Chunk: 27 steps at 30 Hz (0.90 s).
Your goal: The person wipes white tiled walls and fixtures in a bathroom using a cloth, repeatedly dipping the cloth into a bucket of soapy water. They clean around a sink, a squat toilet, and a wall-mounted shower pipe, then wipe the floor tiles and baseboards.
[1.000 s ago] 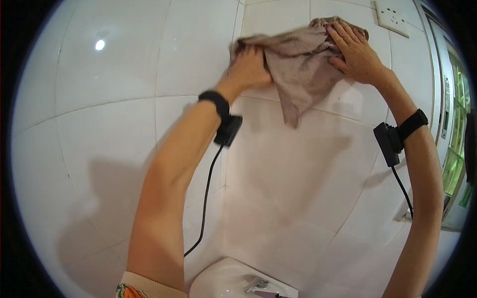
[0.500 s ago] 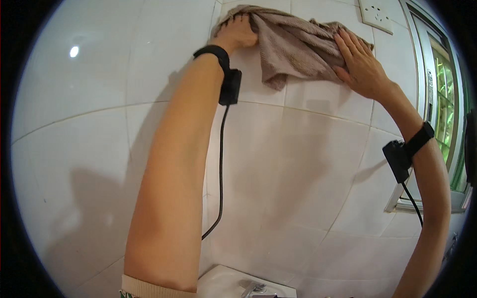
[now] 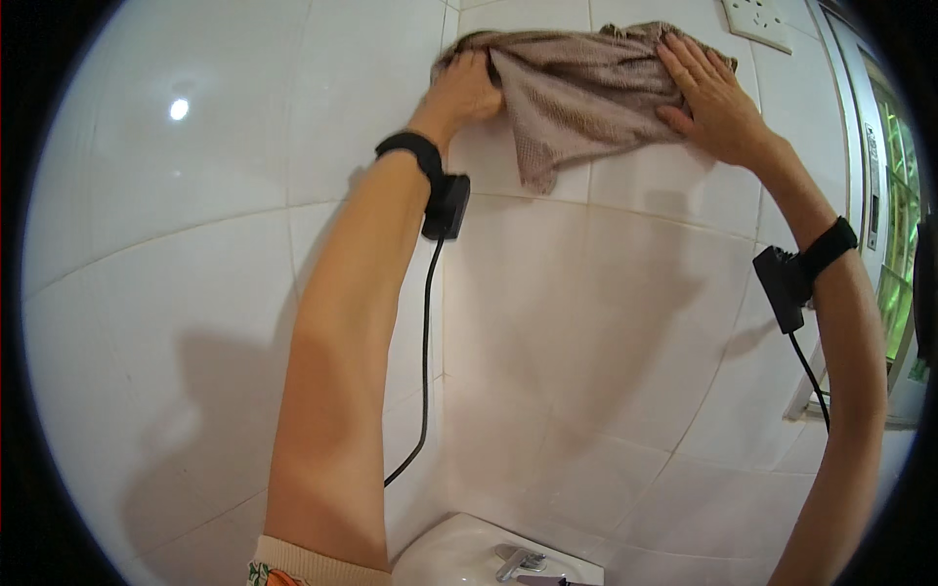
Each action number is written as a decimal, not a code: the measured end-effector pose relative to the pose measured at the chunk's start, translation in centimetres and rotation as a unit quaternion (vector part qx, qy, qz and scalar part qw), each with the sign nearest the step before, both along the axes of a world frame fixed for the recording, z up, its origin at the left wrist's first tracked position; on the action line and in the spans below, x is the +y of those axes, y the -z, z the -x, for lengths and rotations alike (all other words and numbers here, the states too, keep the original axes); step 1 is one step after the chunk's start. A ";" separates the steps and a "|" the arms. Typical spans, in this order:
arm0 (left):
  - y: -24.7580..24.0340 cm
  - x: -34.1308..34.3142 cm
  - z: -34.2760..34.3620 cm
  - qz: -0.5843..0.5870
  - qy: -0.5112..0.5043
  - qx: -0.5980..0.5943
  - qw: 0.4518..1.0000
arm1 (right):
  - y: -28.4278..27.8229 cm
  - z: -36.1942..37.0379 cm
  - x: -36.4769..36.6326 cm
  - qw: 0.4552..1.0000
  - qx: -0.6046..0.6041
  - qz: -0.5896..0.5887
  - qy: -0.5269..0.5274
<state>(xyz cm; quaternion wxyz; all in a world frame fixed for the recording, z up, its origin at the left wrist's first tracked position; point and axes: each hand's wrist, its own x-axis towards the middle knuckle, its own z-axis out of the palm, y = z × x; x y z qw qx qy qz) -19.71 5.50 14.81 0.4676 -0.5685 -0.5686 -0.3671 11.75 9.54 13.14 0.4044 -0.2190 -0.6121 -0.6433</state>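
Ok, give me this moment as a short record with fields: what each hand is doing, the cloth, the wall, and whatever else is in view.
left hand: gripping one end of the brown cloth, bunched against the wall
right hand: flat, fingers spread, pressing the cloth to the tiles
cloth: crumpled, one corner hanging down
wall: glossy white tiles
wrists: black bands with wired boxes
above: white wall socket
below: white basin with metal tap
right: window

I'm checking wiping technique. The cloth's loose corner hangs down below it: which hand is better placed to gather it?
Probably the left hand: it bunches the brown cloth at its left end, and the corner dangles just beside it. The right hand lies flat, pinning the cloth to the tiled wall.
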 end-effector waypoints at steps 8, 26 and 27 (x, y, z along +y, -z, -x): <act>16.0 -3.0 -6.0 0.080 0.003 -0.011 0.997 | 7.2 -1.4 -1.1 0.993 -0.006 0.109 -0.049; 14.8 -1.7 -15.9 0.023 0.054 -0.043 0.997 | 6.9 -4.1 -1.4 0.991 0.087 0.091 -0.055; 11.6 -2.0 -15.8 0.056 0.055 -0.087 0.993 | 4.1 -4.2 -2.2 0.986 0.127 0.104 -0.030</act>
